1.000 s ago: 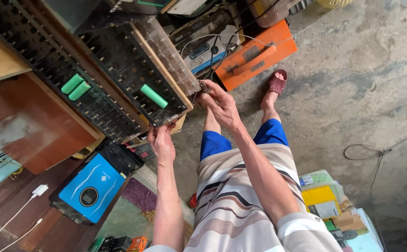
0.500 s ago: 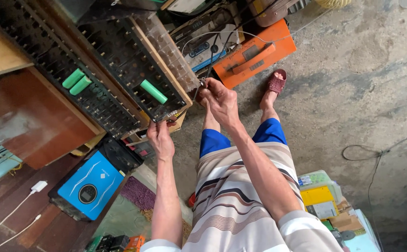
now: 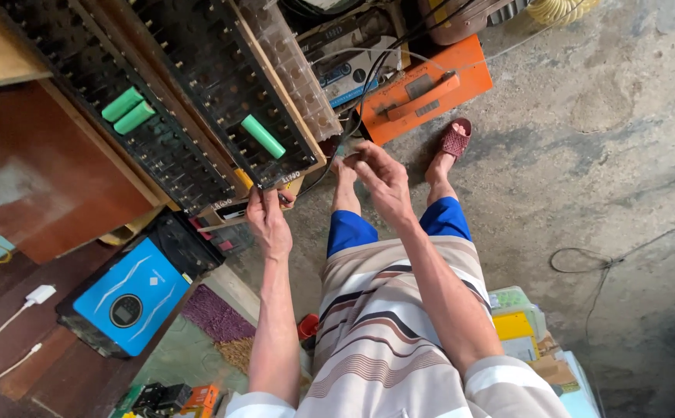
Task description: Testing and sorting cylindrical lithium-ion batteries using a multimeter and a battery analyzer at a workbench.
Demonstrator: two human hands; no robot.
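You are standing over a concrete floor (image 3: 624, 155), looking down at your two bare hands held out in front of a striped shirt and blue shorts. Your left hand (image 3: 269, 220) is raised to the lower corner of the nearer black cell rack (image 3: 221, 85), fingers pinched on that corner's edge; the grip is clenched there, though what exactly sits between the fingertips is too small to tell. Your right hand (image 3: 382, 176) hovers just right of the same corner, fingers curled with the tips drawn together near a thin dark wire (image 3: 368, 85) that runs up toward the equipment above; you cannot tell whether the hand actually holds anything. There are two racks side by side, both tilted: the nearer one carries one green cylindrical cell (image 3: 263, 136), and the farther rack (image 3: 97, 101) carries two green cells (image 3: 128, 111) lying next to each other, making three green cells in all. A clear plastic tray (image 3: 295, 66) with round pockets leans along the nearer rack's right edge. One orange box with a handle (image 3: 422, 89) lies on the floor beyond your hands, just beside your one visible red sandal (image 3: 455, 139). One blue-faced unit with a round dial (image 3: 130, 296) sits on the counter (image 3: 51, 364) at lower left, and one white plug with its cable (image 3: 39, 295) lies near it.
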